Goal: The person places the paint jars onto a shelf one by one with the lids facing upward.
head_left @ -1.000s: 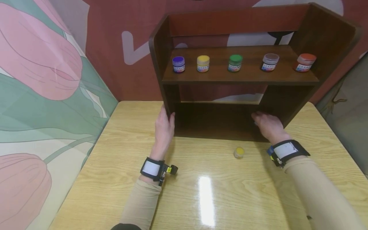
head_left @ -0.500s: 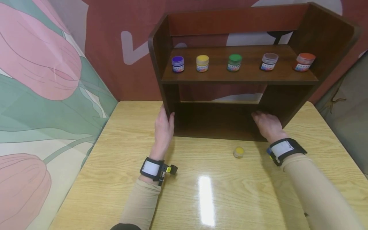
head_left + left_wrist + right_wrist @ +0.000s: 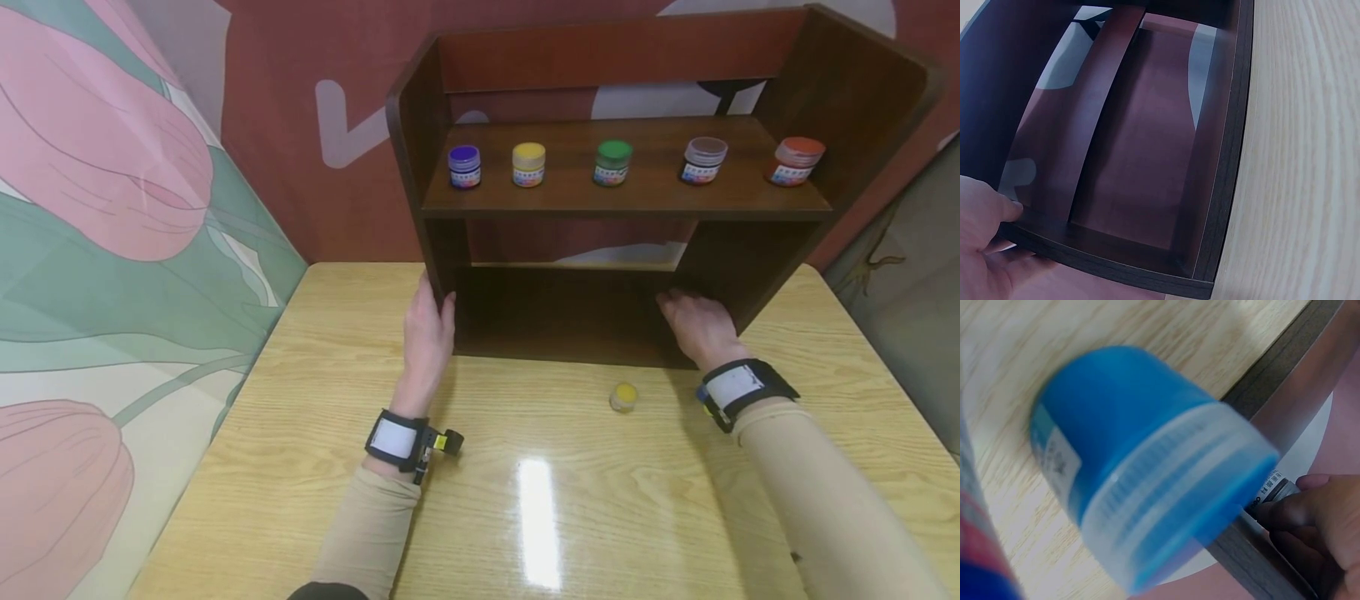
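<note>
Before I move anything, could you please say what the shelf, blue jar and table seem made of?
Shelf: probably wood or laminate, satin dark brown, faint edge grain.
Blue jar: likely smooth plastic, given its translucent lid.
Table: perhaps wood or laminate, glossy, with grain and bright reflection.

Gaps between jars, side panels blocking sideways

One dark-brown wooden shelf unit bears five round plastic jars: one purple jar, one yellow jar, one green jar, one dark jar, one red jar. There are also one blue plastic jar, one small yellow-lidded jar, one white-labelled container, one wood-grain table, one left hand and one right hand.
</note>
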Demonstrator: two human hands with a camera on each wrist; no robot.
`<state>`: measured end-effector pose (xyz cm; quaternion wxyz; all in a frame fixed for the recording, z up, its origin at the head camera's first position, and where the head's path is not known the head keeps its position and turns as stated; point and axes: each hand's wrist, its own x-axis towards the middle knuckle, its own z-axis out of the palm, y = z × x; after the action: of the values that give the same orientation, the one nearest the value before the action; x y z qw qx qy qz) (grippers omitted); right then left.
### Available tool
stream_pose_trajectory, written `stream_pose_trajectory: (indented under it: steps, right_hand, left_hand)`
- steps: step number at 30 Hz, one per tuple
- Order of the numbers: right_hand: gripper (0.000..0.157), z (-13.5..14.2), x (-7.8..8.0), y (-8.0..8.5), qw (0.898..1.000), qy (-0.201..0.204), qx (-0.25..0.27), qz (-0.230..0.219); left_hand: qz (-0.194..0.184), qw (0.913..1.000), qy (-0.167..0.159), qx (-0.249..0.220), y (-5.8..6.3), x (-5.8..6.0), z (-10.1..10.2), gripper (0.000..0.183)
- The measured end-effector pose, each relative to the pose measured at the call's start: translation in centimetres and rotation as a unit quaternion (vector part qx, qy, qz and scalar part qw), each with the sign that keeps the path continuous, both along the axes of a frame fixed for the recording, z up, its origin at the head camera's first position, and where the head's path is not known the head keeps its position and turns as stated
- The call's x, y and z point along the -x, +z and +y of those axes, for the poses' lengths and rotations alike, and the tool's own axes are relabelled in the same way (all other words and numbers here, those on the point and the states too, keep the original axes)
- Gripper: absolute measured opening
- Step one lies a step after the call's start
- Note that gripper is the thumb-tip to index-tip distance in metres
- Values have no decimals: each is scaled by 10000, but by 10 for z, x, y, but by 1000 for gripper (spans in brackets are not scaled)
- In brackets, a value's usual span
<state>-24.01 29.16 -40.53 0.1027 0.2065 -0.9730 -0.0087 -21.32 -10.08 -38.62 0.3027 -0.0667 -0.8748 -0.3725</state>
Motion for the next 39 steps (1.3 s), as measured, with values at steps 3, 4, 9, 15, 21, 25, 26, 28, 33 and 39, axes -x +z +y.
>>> stream_pose_trajectory:
  steps: [3,4,9,15,21,25,26,28,33,39]
  right_hand:
    - [35,0,0,0,10000,-4,-3,-1]
    - [35,0,0,0,10000,-7,-7,-12]
    - [37,0,1,-1,10000,-24,-28,-33]
    - [36,1,0,-3,10000,-16,-36,31]
    - [35,1,-1,-2,10000,-10,-47,22]
    - [34,1,-1,-2,10000,14,-41,28]
    - [33,1,-1,-3,10000,20,-37,37]
    - [33,1,-1,-3,10000,30,-41,59]
    - [32,0,-2,-3,9999,33,-50,89]
    - [34,0,-2,-3,10000,20,-53,75]
  left_hand:
    - [7,10000,-6,-8,0,0,0,46]
    - [20,10000,-17,-10,0,0,0,46]
    - [45,10000,-13,7,0,0,0,45]
    - [3,10000,7,-14,0,0,0,45]
    - [-9,10000,14,14,-1,1,0,45]
    - [18,10000,-13,4,-1,1,0,45]
    - [26,10000,-16,8,-1,1,0,45]
    - [36,10000,-15,27,-1,1,-1,45]
    - [54,10000,2,60,-1,0,0,45]
    - [61,10000,26,46,-1,0,0,45]
